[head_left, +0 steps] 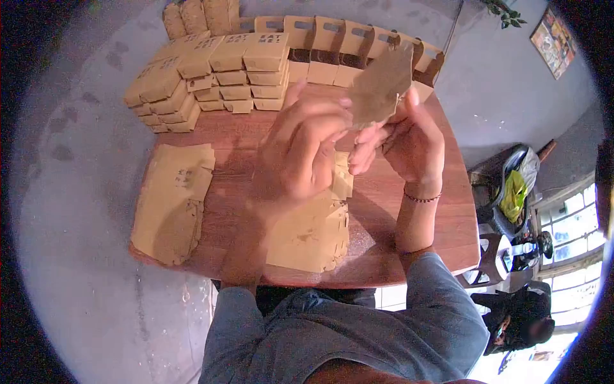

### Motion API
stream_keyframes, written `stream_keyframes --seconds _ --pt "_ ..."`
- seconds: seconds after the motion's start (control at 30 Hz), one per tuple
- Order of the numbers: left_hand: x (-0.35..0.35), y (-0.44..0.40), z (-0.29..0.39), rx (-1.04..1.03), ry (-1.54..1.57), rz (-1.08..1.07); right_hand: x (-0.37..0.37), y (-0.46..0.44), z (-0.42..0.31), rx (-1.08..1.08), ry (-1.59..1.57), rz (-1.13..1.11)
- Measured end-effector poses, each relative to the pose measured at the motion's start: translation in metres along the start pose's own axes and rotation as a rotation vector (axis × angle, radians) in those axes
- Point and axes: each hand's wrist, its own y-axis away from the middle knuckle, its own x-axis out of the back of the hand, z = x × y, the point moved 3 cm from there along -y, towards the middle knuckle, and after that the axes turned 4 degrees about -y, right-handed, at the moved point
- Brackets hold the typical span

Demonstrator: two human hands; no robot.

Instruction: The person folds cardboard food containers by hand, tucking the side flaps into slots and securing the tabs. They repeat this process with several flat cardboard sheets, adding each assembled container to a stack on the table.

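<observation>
Raised above the table, a brown cardboard piece (385, 83) is held up in front of me, its lower edge jagged. My right hand (416, 137) grips it at the lower right corner, thumb against the edge and fingers curled beneath. My left hand (304, 144), somewhat blurred, has its fingers bent in and their tips at the piece's lower left edge. Below the hands lies a stack of flat cardboard box blanks (307, 233) with notched edges, partly covered by my left hand and forearm. Another flat stack of printed blanks (169, 205) lies to the left.
Folded boxes printed "EAT ME" (230, 57) are piled at the table's back left. Behind them, a curved row of cardboard carriers with slots (326, 38) runs along the far edge. A chair with bags (511, 192) stands to the right of the wooden table (448, 224).
</observation>
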Motion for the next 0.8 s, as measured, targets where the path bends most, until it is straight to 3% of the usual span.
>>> stream_keyframes --seconds 0.1,0.17,0.27,0.5,0.57,0.6,0.67,0.8 --pt "-0.001 -0.003 0.002 -0.139 -0.137 -0.062 -0.004 -0.001 -0.003 0.067 0.095 0.043" --pt "0.001 -0.005 0.011 -0.207 -0.262 -0.101 -0.004 0.001 0.002 0.125 -0.149 0.130" --pt "0.004 -0.004 0.016 -0.235 -0.372 -0.147 -0.001 0.001 0.002 0.099 -0.025 0.101" --pt "0.009 -0.005 0.012 -0.220 -0.446 -0.193 -0.013 -0.001 0.004 0.006 -0.051 0.055" --pt "0.006 -0.002 0.009 -0.002 -0.180 -0.083 -0.017 -0.001 0.002 0.085 0.054 0.167" --pt "0.005 -0.004 0.013 -0.001 -0.181 -0.082 -0.018 -0.002 0.003 0.112 0.028 0.171" --pt "0.004 -0.007 0.016 0.249 -0.126 -0.090 -0.017 -0.003 0.003 0.134 0.067 0.181" --pt "0.000 0.000 0.007 0.418 0.068 -0.096 -0.013 -0.002 0.000 0.088 0.193 0.218"
